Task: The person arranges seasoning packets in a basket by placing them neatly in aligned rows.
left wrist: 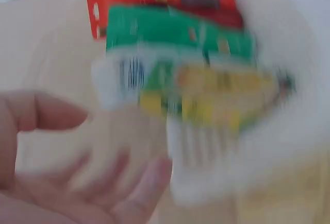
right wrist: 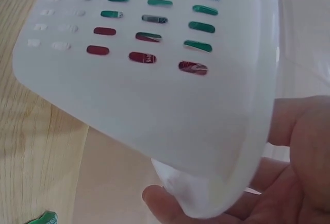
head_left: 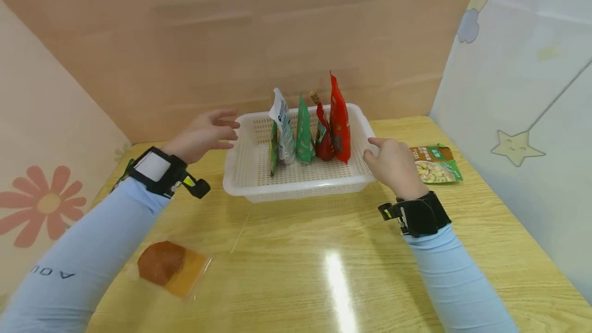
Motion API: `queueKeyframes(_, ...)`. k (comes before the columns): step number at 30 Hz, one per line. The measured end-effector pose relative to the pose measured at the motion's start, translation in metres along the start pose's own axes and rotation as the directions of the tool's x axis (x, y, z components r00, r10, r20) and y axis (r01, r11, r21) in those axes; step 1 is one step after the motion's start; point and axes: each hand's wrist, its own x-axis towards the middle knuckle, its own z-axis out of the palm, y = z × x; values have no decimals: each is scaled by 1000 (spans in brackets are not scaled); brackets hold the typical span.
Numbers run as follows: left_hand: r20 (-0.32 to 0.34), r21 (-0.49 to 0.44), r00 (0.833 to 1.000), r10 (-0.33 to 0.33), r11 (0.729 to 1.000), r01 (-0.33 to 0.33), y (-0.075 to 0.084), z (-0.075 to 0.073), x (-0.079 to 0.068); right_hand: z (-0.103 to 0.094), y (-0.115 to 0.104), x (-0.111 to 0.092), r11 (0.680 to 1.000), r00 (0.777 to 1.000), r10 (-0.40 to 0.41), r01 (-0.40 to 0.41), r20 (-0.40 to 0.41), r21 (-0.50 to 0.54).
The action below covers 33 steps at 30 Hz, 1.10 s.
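A white slatted plastic basket (head_left: 296, 185) stands toward the back of the table. Packets are lined up on edge inside it: a thin green-and-yellow one (head_left: 274, 148), a white one (head_left: 283, 122), a green one (head_left: 303, 132), a red bottle-shaped one (head_left: 324, 137) and a tall red one (head_left: 339, 122). My right hand (head_left: 393, 166) grips the basket's right rim; in the right wrist view the thumb is on one side and fingers (right wrist: 160, 203) curl round the corner. Beside the left rim, my left hand (head_left: 201, 135) has its fingers spread and holds nothing. The left wrist view is blurred.
A brown-and-green food packet (head_left: 437, 164) lies right of the basket, behind my right hand. At the front left lies a clear packet with brown and orange contents (head_left: 171, 267). A dark green packet (head_left: 122, 173) is mostly hidden by my left wrist. Walls (head_left: 296, 40) enclose the table's back and sides.
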Motion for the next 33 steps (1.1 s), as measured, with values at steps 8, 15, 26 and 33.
queueKeyframes(8, 108, 557, 993, 49, 824, -101, -73, -54, -62, 1, 1, 3, 1000, 999, 18, -18, 30, 13)
queueKeyframes(15, 267, 690, 954, -139, 718, -89, -136, -60, -108, 1, 0, 3, 1000, 1000, 9, -9, 25, -3)
queueKeyframes(26, 291, 690, 953, -85, 709, -147, -175, -56, -130, -1, 0, 1, 1000, 1000, -3, 3, 9, -15)
queueKeyframes(33, 257, 627, 961, -100, 775, -86, -180, -62, -129, 3, 0, 3, 1000, 1000, 7, -7, 8, -9)
